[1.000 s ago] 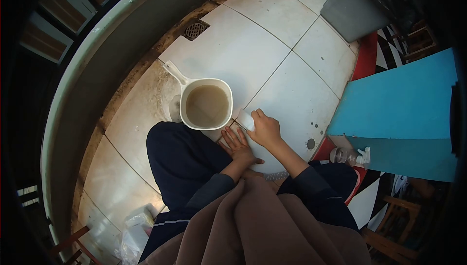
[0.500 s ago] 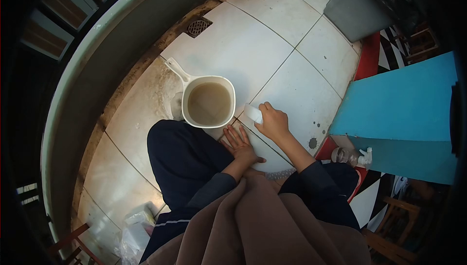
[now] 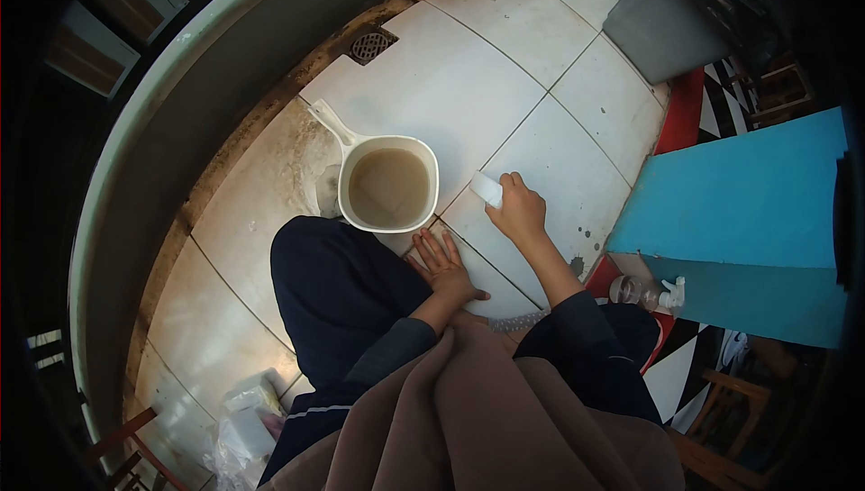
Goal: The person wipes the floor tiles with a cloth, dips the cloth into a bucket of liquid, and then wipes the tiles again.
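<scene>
My right hand [image 3: 521, 209] grips a small white sponge [image 3: 487, 188], a smooth rectangular block, and holds it against or just over the white tiled floor [image 3: 577, 144] near a grout line. The sponge's far end is inside my fingers. My left hand [image 3: 441, 268] lies flat on the tiles in front of my knee, fingers spread and holding nothing. Just beyond its fingertips stands a white dipper [image 3: 433, 186] with cloudy brownish water [image 3: 389, 188] in it. Its handle points to the upper left.
A drain grate [image 3: 370, 46] sits by the low curved wall [image 3: 149, 167]. Brown stains mark the tiles left of the dipper. At right are a blue box-like block [image 3: 734, 189], a spray bottle [image 3: 644, 292] and a grey bin [image 3: 662, 27]. A plastic bag [image 3: 248, 432] lies lower left.
My right hand has moved a little up and to the right across the tiles with the sponge. My left hand stays flat in place, and the dipper stands where it was.
</scene>
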The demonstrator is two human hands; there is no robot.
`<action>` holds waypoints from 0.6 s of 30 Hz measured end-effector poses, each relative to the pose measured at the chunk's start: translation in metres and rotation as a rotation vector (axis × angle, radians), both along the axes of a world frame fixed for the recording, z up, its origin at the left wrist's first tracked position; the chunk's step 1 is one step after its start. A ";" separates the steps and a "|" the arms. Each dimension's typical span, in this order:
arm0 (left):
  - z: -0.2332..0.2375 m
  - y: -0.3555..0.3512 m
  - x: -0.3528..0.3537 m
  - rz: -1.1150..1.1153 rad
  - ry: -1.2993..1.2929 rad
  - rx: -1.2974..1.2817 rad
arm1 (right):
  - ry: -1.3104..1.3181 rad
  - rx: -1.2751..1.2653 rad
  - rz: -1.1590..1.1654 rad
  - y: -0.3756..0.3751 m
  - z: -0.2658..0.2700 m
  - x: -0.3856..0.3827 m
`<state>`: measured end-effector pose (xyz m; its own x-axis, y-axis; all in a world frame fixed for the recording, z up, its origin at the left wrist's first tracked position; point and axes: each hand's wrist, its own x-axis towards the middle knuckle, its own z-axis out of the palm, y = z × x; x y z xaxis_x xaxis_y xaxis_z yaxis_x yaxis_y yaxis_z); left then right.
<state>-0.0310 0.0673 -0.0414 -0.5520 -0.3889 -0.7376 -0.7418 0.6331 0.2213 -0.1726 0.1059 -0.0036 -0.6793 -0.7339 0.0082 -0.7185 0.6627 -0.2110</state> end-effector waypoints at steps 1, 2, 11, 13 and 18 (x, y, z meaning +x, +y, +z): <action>0.000 0.000 0.000 -0.002 0.006 -0.007 | 0.014 0.018 0.005 -0.002 0.000 0.002; 0.001 0.001 0.002 -0.006 0.011 -0.014 | 0.028 0.037 0.008 -0.004 0.000 0.005; 0.002 0.000 0.000 -0.002 -0.011 -0.006 | 0.134 0.027 0.125 0.001 -0.004 -0.008; 0.004 0.000 -0.002 -0.010 -0.022 0.003 | 0.125 0.020 0.197 -0.002 -0.004 0.007; 0.003 -0.001 -0.001 -0.015 -0.022 0.003 | 0.042 0.023 0.269 -0.003 0.006 0.028</action>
